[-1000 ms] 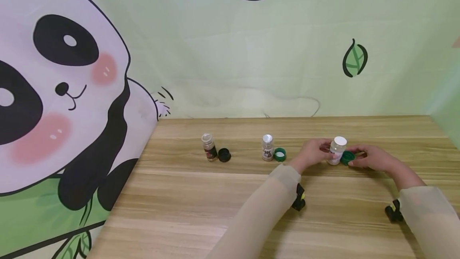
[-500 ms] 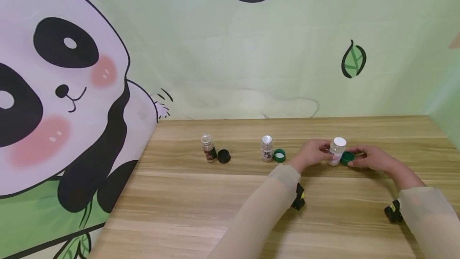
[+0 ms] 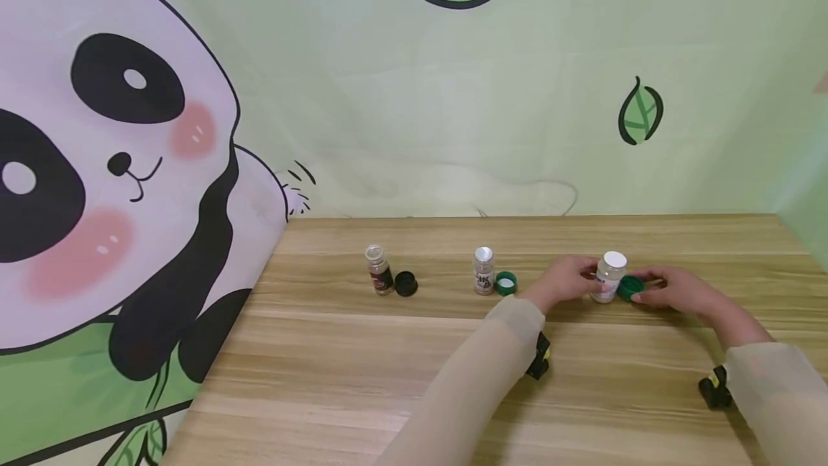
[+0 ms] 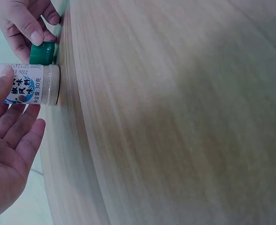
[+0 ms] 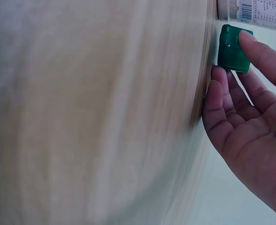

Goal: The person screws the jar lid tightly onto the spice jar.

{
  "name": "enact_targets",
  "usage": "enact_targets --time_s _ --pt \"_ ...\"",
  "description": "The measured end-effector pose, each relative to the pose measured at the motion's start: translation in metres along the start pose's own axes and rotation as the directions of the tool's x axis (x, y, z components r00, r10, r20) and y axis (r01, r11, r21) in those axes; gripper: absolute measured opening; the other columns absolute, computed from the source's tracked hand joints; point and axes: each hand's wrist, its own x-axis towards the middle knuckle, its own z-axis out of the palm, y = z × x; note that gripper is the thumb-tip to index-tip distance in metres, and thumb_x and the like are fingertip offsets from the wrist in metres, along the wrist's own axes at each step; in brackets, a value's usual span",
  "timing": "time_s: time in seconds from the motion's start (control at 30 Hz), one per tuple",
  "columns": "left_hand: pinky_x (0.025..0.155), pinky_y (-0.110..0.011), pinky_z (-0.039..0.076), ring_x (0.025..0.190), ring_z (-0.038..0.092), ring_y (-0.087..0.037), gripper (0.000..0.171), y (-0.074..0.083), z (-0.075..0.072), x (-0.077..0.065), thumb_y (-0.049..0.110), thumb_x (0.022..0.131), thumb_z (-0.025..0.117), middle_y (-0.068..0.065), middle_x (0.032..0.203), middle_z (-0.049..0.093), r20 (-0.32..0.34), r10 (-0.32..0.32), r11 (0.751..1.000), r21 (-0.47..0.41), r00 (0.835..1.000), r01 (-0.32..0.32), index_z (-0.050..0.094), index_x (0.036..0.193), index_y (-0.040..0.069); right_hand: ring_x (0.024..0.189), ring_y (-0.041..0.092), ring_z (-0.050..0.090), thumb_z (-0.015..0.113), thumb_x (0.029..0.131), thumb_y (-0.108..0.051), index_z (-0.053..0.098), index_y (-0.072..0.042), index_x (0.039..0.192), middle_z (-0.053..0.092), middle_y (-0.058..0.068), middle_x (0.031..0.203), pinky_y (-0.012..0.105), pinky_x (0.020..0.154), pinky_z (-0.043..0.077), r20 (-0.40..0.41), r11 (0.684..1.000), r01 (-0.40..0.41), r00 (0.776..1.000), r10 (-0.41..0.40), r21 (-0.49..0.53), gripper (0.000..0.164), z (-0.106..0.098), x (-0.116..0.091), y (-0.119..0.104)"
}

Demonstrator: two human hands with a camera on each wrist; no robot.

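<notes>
My left hand [image 3: 568,280] grips a small clear seasoning jar [image 3: 609,280] between thumb and fingers, upright on the wooden table [image 3: 362,372]. The jar has a white top, and in the left wrist view its white label [image 4: 27,84] carries dark printed characters and a blue patch. Right beside it, my right hand [image 3: 675,288] pinches a green screw cap [image 3: 630,288], open side up. In the right wrist view the thumb presses on the green cap [image 5: 235,49], the fingers lie behind it, and the jar's barcode side [image 5: 255,10] shows close by.
Further left stand a second small seasoning jar [image 3: 483,271] with a green cap [image 3: 505,283] beside it, and a dark-labelled jar [image 3: 379,270] with a black cap [image 3: 405,283]. Behind the table hangs a pale green backdrop [image 3: 362,113] printed with a panda and leaves.
</notes>
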Motion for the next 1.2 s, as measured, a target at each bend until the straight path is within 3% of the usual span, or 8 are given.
enact_targets --time_s 0.27,0.5,0.67,0.83,0.93,1.2 --pt "0.100 -0.011 0.046 0.122 0.065 -0.007 0.043 0.001 -0.001 0.000 0.023 0.097 0.072 -0.001 0.134 0.072 0.004 0.006 1.000 0.021 1.000 -0.006 0.065 0.138 0.014 0.105 0.025 0.065 0.066 0.098 -0.017 0.050 0.018 0.135 0.060 0.037 0.127 0.023 0.075 0.053 -0.017 1.000 0.019 1.000 -0.019 0.004 0.053 -0.002 0.002 0.000" --pt "0.099 -0.010 0.046 0.120 0.066 -0.006 0.041 0.002 -0.002 -0.001 0.022 0.097 0.072 0.000 0.132 0.073 0.011 0.014 0.999 0.046 1.000 -0.015 0.066 0.137 0.015 0.111 0.047 0.064 0.065 0.099 -0.017 0.048 0.018 0.136 0.053 0.044 0.132 0.027 0.076 0.054 -0.057 0.999 0.027 0.998 -0.029 -0.035 0.054 -0.008 -0.005 -0.003" --pt "0.097 -0.009 0.046 0.121 0.066 -0.007 0.041 0.000 -0.001 0.002 0.022 0.097 0.072 -0.002 0.132 0.073 0.013 0.032 0.998 0.051 0.999 -0.032 0.065 0.137 0.014 0.110 0.048 0.064 0.066 0.098 -0.015 0.048 0.019 0.135 0.054 0.044 0.130 0.028 0.075 0.055 -0.080 0.997 0.037 0.996 -0.042 -0.063 0.053 -0.015 -0.009 -0.009" --pt "0.099 -0.010 0.046 0.123 0.066 -0.009 0.042 -0.002 -0.001 0.003 0.022 0.097 0.071 -0.003 0.134 0.072 0.018 0.044 0.997 0.058 0.999 -0.045 0.065 0.137 0.013 0.113 0.052 0.061 0.065 0.099 -0.018 0.048 0.017 0.136 0.055 0.043 0.131 0.046 0.085 0.058 -0.095 0.997 0.031 0.995 -0.039 -0.077 0.054 -0.021 -0.012 -0.015" --pt "0.100 -0.011 0.046 0.124 0.066 -0.009 0.042 -0.002 -0.001 0.003 0.022 0.097 0.071 -0.003 0.135 0.071 0.021 0.039 0.998 0.054 0.999 -0.040 0.065 0.138 0.012 0.114 0.054 0.061 0.065 0.100 -0.017 0.048 0.018 0.136 0.055 0.044 0.131 0.051 0.087 0.058 -0.100 0.997 0.034 0.994 -0.041 -0.072 0.054 -0.024 -0.014 -0.017" --pt "0.101 -0.013 0.047 0.125 0.065 -0.009 0.044 -0.001 -0.001 0.002 0.023 0.098 0.071 -0.002 0.136 0.070 0.019 0.024 0.999 0.046 1.000 -0.025 0.063 0.140 0.013 0.107 0.037 0.068 0.065 0.100 -0.018 0.050 0.018 0.137 0.064 0.037 0.124 0.027 0.077 0.053 -0.104 0.996 0.018 0.994 -0.027 -0.082 0.054 -0.031 -0.018 -0.017"
